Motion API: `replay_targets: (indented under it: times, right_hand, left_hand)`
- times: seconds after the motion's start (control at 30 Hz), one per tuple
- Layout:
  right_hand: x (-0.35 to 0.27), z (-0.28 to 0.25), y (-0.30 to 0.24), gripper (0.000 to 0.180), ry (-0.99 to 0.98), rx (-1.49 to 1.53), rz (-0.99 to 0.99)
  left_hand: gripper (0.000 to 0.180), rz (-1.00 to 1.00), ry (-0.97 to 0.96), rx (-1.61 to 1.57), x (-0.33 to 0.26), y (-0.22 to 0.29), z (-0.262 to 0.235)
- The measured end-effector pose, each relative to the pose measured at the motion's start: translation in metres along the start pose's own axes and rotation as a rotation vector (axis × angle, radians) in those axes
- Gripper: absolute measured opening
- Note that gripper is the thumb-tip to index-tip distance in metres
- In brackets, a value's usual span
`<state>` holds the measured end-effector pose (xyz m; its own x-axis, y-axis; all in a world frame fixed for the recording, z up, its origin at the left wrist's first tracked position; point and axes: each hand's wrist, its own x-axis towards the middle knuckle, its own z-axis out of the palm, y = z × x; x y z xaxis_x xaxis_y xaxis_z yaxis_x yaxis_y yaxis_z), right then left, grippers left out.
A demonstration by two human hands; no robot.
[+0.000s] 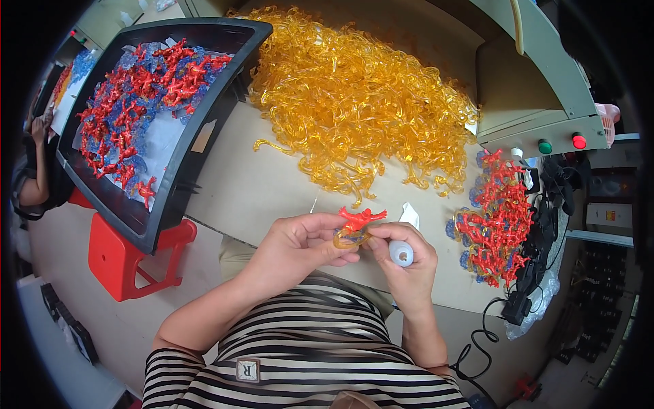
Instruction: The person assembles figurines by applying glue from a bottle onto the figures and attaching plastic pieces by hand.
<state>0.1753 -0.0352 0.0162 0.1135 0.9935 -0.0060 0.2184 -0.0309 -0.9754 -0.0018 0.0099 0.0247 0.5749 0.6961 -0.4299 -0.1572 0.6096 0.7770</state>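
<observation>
Between my two hands, above the table's front edge, is a small red plastic figurine (362, 217) with spread arms. A translucent amber curled piece (346, 240) is around its lower part. My left hand (296, 247) is closed on the figurine from the left, thumb and fingers pinching its lower end. From the right, the thumb and index finger of my right hand (414, 267) are at the amber piece. That hand also grips a pale blue-grey round handle (401, 254), whose hollow end shows; its other end is hidden by my fingers.
A large heap of amber curled pieces (361, 102) covers the table's far side. Red figurines with blue bases lie in a black tray (167, 194) at left and in a pile (497, 221) at right. A red stool (122, 262), cables (528, 286), a machine with buttons (545, 146) and another person's arm (37, 170) surround this.
</observation>
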Motion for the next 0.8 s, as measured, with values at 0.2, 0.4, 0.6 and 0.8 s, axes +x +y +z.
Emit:
replay_targets:
  times: [0.2, 0.4, 0.6, 0.8]
  right_hand:
    - [0.000, 0.004, 0.004, 0.017, 0.034, 0.021, -0.011]
    - [0.003, 0.000, 0.003, 0.012, 0.022, 0.094, 0.070]
    - [0.009, -0.014, -0.009, 0.017, -0.045, 0.307, 0.281]
    - [0.021, -0.014, -0.016, 0.021, -0.155, -0.164, -0.213]
  left_hand:
    - [0.029, 0.030, -0.010, -0.029, 0.003, -0.002, -0.001]
    - [0.030, -0.005, -0.025, -0.086, 0.007, 0.001, -0.002]
    - [0.029, -0.129, -0.051, -0.085, 0.008, 0.002, -0.006]
    - [0.027, -0.130, -0.038, -0.095, 0.009, 0.003, -0.005]
